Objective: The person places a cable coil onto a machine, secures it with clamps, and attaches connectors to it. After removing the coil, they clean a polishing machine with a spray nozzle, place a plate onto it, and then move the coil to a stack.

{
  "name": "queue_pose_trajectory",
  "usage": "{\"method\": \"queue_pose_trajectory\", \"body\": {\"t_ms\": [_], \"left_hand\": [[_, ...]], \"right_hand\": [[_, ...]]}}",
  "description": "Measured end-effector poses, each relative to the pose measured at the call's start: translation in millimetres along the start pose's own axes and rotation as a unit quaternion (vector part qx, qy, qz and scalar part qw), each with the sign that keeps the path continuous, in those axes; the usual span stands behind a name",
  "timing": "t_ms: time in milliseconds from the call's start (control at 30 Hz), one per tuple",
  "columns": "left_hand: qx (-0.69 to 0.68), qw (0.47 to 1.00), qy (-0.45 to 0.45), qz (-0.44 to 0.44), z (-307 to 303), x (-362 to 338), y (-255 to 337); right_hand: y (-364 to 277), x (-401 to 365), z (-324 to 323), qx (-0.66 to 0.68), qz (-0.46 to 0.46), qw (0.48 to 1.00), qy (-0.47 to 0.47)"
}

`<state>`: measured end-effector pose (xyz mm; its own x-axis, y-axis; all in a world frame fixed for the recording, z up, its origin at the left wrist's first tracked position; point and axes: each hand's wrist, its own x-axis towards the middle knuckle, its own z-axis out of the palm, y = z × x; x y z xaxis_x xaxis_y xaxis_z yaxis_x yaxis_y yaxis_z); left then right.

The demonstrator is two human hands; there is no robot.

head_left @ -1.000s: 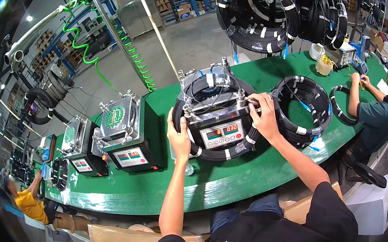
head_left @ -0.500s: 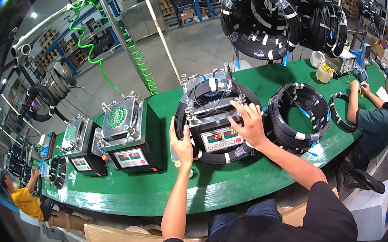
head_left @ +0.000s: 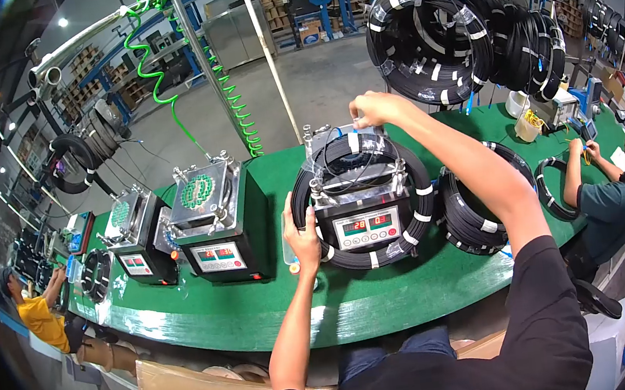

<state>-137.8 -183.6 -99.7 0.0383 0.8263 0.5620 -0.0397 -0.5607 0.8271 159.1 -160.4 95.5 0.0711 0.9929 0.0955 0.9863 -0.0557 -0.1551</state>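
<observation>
A black cable coil [head_left: 423, 191] with white ties hangs around the front of a machine [head_left: 367, 229] that has a lit red and green display. My left hand [head_left: 303, 238] is closed on the coil's left side. My right hand [head_left: 372, 109] reaches to the machine's far right corner post, its fingers pinched together; what they hold is too small to make out. Metal posts and thin black cable loops show on top of the machine, inside the coil.
Two similar machines [head_left: 217, 257] [head_left: 135, 264] stand left on the green table [head_left: 210, 314]. More coils [head_left: 477, 232] lie right, and others [head_left: 430, 47] hang above. A co-worker [head_left: 614, 199] sits at the right, another person [head_left: 45, 318] far left. A pale pole [head_left: 266, 54] rises behind.
My right hand has moved from the machine's front panel up and back to its far right post. My left hand stays at the coil's left side. The display's right number has changed.
</observation>
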Motion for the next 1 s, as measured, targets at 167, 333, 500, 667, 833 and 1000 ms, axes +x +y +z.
{"method": "queue_pose_trajectory", "body": {"t_ms": [167,333,500,667,833,1000], "left_hand": [[0.016,1.0,0.003,-0.008,-0.7,-0.4,1.5],[0.004,1.0,-0.005,-0.005,-1.0,-0.8,3.5],[0.013,1.0,-0.009,-0.017,-1.1,-1.6,11.9],[-0.013,0.999,0.003,-0.042,0.1,-2.2,8.8],[-0.007,0.999,-0.009,-0.041,-1.7,-2.1,11.1],[0.032,0.998,-0.06,-0.013,-17.6,15.5,-3.1]], "right_hand": [[-14.2,26.8,16.6,-0.029,0.049,0.992,-0.115],[-3.5,38.6,30.9,-0.033,0.0,0.996,-0.078],[-8.9,37.0,25.4,-0.037,0.015,0.992,-0.124],[-12.0,45.1,11.1,0.048,0.016,0.986,-0.156],[22.9,10.7,-10.5,0.258,0.056,0.964,-0.04],[11.8,-77.3,-4.7,0.299,0.002,0.952,0.065]]}}
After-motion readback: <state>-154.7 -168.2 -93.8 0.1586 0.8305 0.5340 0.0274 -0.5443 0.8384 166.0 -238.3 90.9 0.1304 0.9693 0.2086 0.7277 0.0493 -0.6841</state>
